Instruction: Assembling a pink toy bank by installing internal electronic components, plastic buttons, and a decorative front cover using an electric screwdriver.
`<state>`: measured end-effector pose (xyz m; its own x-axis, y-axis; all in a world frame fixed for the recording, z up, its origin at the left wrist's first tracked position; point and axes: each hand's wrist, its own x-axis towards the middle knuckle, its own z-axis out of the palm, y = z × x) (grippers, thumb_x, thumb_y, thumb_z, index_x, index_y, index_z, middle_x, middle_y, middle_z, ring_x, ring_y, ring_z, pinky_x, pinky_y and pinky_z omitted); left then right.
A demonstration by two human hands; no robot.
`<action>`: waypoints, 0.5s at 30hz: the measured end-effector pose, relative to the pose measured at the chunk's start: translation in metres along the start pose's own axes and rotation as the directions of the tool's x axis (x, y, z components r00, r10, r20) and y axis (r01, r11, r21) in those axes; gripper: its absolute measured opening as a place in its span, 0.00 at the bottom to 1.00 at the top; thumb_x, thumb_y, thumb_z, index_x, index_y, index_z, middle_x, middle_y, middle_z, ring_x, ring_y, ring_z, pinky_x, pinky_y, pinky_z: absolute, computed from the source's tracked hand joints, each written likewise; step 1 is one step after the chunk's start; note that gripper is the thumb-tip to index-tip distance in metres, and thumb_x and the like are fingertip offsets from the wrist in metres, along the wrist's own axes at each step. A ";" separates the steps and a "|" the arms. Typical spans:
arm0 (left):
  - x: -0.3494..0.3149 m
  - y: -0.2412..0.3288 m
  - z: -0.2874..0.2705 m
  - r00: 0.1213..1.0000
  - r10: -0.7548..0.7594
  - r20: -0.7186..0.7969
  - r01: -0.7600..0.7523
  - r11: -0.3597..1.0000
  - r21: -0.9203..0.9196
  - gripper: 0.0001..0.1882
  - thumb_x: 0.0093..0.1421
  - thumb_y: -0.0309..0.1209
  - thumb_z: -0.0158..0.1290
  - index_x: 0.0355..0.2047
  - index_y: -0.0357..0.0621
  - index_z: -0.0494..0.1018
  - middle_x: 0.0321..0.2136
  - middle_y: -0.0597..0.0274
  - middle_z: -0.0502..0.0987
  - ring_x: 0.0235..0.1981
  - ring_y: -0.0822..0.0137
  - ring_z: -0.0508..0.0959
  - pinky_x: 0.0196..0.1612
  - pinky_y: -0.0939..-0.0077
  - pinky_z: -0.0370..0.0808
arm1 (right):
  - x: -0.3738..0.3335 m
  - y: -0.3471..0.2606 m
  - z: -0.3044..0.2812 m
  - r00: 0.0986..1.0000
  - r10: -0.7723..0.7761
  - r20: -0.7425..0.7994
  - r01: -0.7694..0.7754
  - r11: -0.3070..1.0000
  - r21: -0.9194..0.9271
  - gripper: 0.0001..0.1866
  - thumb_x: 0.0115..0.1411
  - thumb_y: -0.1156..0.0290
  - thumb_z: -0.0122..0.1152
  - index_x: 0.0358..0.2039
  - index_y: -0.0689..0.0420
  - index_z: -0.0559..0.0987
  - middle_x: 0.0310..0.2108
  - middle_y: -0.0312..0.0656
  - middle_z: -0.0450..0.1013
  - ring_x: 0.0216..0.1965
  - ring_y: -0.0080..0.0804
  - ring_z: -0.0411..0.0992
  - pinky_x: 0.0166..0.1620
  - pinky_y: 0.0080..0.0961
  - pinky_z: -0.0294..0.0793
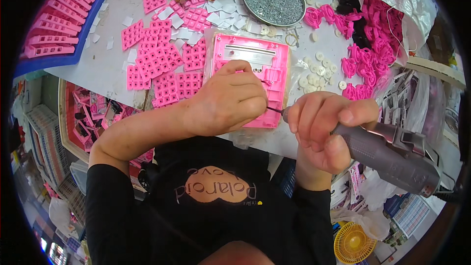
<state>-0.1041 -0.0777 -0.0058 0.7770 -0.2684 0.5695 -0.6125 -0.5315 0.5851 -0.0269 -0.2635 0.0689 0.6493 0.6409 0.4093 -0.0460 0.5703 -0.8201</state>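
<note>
A pink plastic casing (282, 73) lies open side up in front of me, with a silver metal strip set in its far part. Over its near left part rests my left hand (233, 99), fingers curled in and pressed together; whatever they hold is hidden beneath. My right hand (319, 127) is wrapped round a grey electric screwdriver (387, 157), held tilted with its body toward the lower right. The thin bit (274, 110) reaches in over the casing beside my left fingers, and its tip is hard to make out.
Pink button grids (159, 59) and white paper pieces lie left of the casing. Beyond stands a round tray of screws (274, 0). White discs (316, 73) and pink rings (365, 64) are at right, near a plastic bag (400, 0). A blue crate (83, 54) holds pink parts.
</note>
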 end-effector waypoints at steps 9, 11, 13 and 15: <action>-0.015 0.007 0.007 0.979 -0.187 -0.083 0.163 0.958 -0.238 0.07 0.54 0.25 0.64 0.30 0.45 0.75 0.40 0.64 0.82 0.39 0.63 0.82 0.60 0.53 0.69 | 0.004 -0.001 0.006 1.000 -0.019 0.004 0.019 1.000 -0.013 0.18 0.61 0.72 0.63 0.48 0.55 0.67 0.19 0.38 0.68 0.20 0.29 0.66 0.29 0.31 0.71; -0.014 0.007 0.003 0.977 -0.202 -0.061 0.202 0.979 -0.016 0.08 0.55 0.27 0.64 0.32 0.47 0.75 0.39 0.66 0.82 0.41 0.64 0.81 0.62 0.48 0.64 | 0.001 0.006 0.009 0.999 -0.009 -0.042 0.005 0.994 -0.105 0.17 0.62 0.70 0.62 0.48 0.52 0.66 0.17 0.34 0.65 0.18 0.26 0.63 0.26 0.29 0.69; -0.009 0.006 -0.003 0.971 -0.239 -0.030 0.241 0.964 0.115 0.10 0.53 0.27 0.64 0.34 0.48 0.75 0.39 0.68 0.82 0.43 0.64 0.80 0.64 0.44 0.60 | -0.005 0.015 0.005 0.995 -0.010 -0.096 -0.009 0.980 -0.197 0.17 0.62 0.69 0.61 0.48 0.53 0.65 0.16 0.34 0.64 0.17 0.25 0.62 0.25 0.28 0.68; -0.007 0.002 -0.011 0.953 -0.302 0.006 0.296 0.940 0.167 0.14 0.50 0.25 0.66 0.36 0.50 0.76 0.39 0.69 0.82 0.46 0.65 0.80 0.64 0.42 0.58 | -0.010 0.026 -0.004 0.993 -0.006 -0.119 -0.018 0.979 -0.203 0.17 0.62 0.72 0.60 0.48 0.56 0.65 0.19 0.37 0.66 0.21 0.26 0.65 0.28 0.29 0.71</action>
<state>-0.1126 -0.0685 -0.0023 0.9264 -0.1007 0.3628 -0.3213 -0.7138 0.6223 -0.0317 -0.2564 0.0418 0.7353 0.5716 0.3641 0.0975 0.4423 -0.8915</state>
